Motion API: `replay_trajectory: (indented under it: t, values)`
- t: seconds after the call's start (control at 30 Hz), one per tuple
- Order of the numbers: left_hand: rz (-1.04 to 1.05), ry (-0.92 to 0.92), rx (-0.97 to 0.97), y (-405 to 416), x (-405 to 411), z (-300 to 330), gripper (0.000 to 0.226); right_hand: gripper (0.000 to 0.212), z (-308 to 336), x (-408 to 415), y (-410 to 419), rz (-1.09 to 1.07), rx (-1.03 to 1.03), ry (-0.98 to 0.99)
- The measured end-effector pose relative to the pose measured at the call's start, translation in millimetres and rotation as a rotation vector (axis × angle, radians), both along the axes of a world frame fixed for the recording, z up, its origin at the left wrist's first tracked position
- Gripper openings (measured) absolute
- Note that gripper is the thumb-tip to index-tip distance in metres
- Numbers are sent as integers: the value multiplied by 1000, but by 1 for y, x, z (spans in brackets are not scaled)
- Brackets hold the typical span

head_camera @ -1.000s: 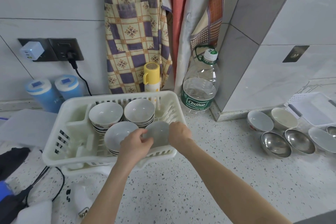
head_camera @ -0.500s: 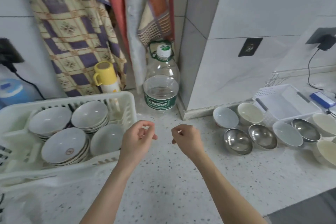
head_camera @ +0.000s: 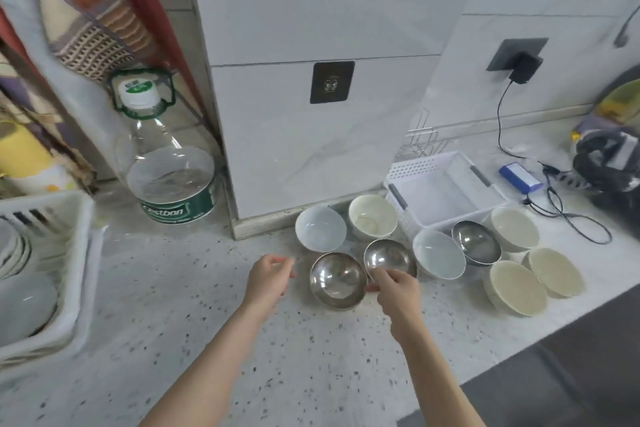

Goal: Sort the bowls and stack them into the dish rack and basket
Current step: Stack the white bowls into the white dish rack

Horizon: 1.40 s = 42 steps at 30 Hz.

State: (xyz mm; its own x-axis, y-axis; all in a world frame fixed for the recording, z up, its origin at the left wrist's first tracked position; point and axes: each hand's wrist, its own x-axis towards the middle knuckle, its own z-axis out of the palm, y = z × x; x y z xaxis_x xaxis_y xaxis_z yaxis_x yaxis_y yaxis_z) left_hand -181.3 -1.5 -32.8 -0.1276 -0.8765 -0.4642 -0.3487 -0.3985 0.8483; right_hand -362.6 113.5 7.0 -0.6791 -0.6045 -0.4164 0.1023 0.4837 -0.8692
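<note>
Several loose bowls stand on the speckled counter by the wall column. The nearest is a steel bowl [head_camera: 337,279], with a second steel bowl [head_camera: 389,257] behind it and a third steel bowl [head_camera: 476,241] further right. Around them are a pale blue bowl [head_camera: 320,229], a white bowl [head_camera: 438,258] and cream bowls [head_camera: 372,218] [head_camera: 516,288]. My left hand [head_camera: 270,279] hovers left of the nearest steel bowl, fingers loosely curled and holding nothing. My right hand [head_camera: 394,288] has its fingertips at that bowl's right rim; a grip is unclear. The white dish rack [head_camera: 74,253] at the left holds stacked bowls [head_camera: 20,302]. The white basket [head_camera: 446,191] stands behind the bowls.
A large water bottle [head_camera: 166,166] and a yellow flask [head_camera: 24,156] stand at the back left. Right of the basket lie a blue power bank [head_camera: 519,178], cables [head_camera: 568,218] and a black bag [head_camera: 609,156]. The counter edge [head_camera: 519,354] runs along the lower right.
Both hands let go of the bowl they set in the dish rack and moved right across the counter to the steel bowls. The view swung right with them.
</note>
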Motion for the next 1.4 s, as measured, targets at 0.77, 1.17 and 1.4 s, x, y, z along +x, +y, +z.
replay_trajectory:
  t: [0.77, 1.17, 1.4]
  values:
    - [228, -6, 59, -40, -57, -30, 19, 19, -43, -100, 6, -572, 9, -326]
    - [280, 126, 92, -21, -36, 0, 16, 13, -43, -91, 11, -715, -13, -199]
    - [246, 171, 35, -4, -10, 32, 17, 16, -22, -63, 23, -730, -163, -59]
